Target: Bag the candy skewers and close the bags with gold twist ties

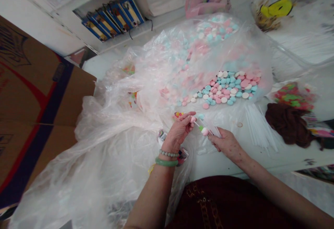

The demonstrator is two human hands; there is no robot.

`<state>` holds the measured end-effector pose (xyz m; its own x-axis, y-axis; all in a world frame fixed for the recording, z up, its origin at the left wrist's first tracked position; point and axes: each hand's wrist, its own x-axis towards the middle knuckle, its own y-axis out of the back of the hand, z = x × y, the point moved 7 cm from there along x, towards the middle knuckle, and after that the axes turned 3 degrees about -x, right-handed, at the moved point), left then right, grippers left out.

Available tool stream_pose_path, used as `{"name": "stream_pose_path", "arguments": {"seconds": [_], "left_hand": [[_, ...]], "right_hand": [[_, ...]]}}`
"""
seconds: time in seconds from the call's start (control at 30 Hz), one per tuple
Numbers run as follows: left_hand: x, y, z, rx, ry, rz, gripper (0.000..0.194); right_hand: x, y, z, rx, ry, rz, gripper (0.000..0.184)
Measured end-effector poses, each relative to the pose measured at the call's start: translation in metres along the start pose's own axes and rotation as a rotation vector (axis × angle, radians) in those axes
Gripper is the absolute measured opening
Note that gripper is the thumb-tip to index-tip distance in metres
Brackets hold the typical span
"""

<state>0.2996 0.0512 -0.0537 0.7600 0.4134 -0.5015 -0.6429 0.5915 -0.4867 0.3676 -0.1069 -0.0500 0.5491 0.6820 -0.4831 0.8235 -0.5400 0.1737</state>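
My left hand (180,130), with a bead bracelet and a green bangle on its wrist, is closed in a pinch on a small rounded pink piece (193,119). A thin white stick runs from this piece toward my other hand. My right hand (226,144) is closed around several white sticks (215,131). A pale pink-and-white piece (205,131) and a green piece (201,127) sit by the ends of these sticks. Just beyond my hands, pink, blue and white rounded pieces (224,89) spill at the mouth of a large clear plastic bag (167,55).
Loose white sticks (259,128) lie to the right, beside a brown cloth (287,126) and a bag of red and green pieces (294,96). A cardboard box (75,93) stands at the left. Blue binders (114,17) fill a shelf behind. Plastic sheeting (104,159) covers the left front.
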Motion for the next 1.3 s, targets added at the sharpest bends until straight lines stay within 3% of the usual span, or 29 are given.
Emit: {"name": "stream_pose_path", "arguments": {"seconds": [0.37,0.63,0.83,1.03,1.13,1.3], "left_hand": [[-0.003,-0.004,-0.003,0.038,0.000,0.026,0.036],[-0.002,-0.007,-0.015,0.319,-0.041,0.030,0.032],[-0.004,-0.010,-0.022,0.192,-0.104,0.159,0.034],[-0.012,-0.015,-0.009,0.165,-0.103,0.122,0.036],[-0.013,-0.012,-0.009,0.273,-0.127,0.175,0.032],[-0.016,-0.012,-0.013,0.576,-0.278,0.318,0.023]], "right_hand": [[0.005,-0.003,0.011,-0.025,-0.041,-0.001,0.018],[0.008,0.001,0.006,-0.224,0.035,0.068,0.026],[0.009,-0.006,0.001,-0.214,0.052,0.143,0.027],[0.011,-0.002,0.008,-0.095,0.002,0.070,0.027],[0.010,-0.004,0.010,-0.080,-0.010,0.043,0.027],[0.009,-0.005,0.008,-0.136,0.018,0.100,0.029]]}}
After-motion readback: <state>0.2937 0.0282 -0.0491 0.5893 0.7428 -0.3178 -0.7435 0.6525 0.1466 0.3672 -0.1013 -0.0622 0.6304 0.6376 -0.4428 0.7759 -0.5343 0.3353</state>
